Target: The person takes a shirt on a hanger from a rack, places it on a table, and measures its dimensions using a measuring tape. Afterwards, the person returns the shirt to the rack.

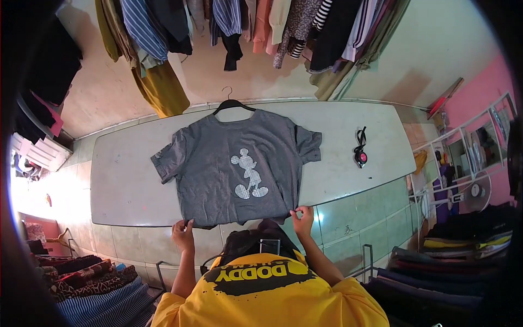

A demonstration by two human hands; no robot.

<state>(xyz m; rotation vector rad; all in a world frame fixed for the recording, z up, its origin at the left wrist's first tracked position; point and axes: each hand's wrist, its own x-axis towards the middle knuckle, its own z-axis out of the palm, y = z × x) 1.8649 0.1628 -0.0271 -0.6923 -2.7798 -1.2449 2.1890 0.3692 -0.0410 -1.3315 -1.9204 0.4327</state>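
Note:
A grey T-shirt (215,158) with a checked mouse figure on its front lies spread on a long white table (131,163). Its collar points to the far side, where a black hanger (233,104) with a metal hook sits in the neck opening. At the near table edge, my left hand (183,234) pinches the lower left corner of the hem. My right hand (302,220) grips the lower right corner the same way. Between the hands the hem hangs slightly over the edge, and some wrinkles run across the shirt's lower right side.
A black cord-like item with a pink round part (360,155) lies on the table's right side. Clothes (226,27) hang above the far side. Folded garments (103,294) are stacked at lower left, and more dark clothes (430,278) at lower right. A white rack (463,147) stands at right.

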